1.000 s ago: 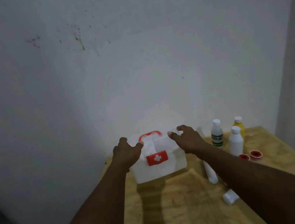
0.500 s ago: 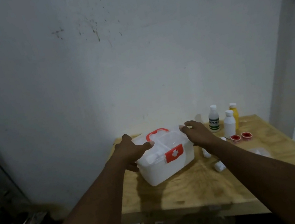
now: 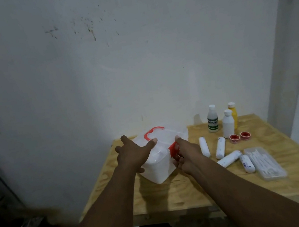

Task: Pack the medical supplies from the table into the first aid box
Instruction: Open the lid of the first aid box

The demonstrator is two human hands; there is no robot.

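The upper two thirds of the frame are filled by a pale, stained wall [image 3: 135, 56]. Below it, in the lower centre and right, a light plywood table [image 3: 178, 193] is seen, its near edge running across the bottom of the frame.

The first aid box [image 3: 159, 169], white and translucent with a red handle [image 3: 153, 131] on its lid, is set on the left part of the table, turned at an angle, just below the middle of the frame. The lid is seen on the box. The left hand [image 3: 133, 153] is laid flat on the top of the lid with the fingers spread, pressed on it rather than closed around anything. The right hand [image 3: 187, 153] is placed at the front right side of the box, with its fingers curled at the red latch [image 3: 173, 148]; whether the latch is truly gripped cannot be told.

To the right of the box, well apart from it, a clear flat case of cotton swabs [image 3: 264, 163] is laid near the right edge. Three bottles stand at the back right: a white bottle with a green label [image 3: 212, 119], a plain white bottle [image 3: 228, 126] and a yellow bottle [image 3: 233, 114] behind it. Four white bandage rolls [image 3: 220, 148] lie between the box and the case, with a small white tube [image 3: 247, 164] just beside the case. Two red-cored tape rolls [image 3: 239, 137] are set side by side in front of the bottles.
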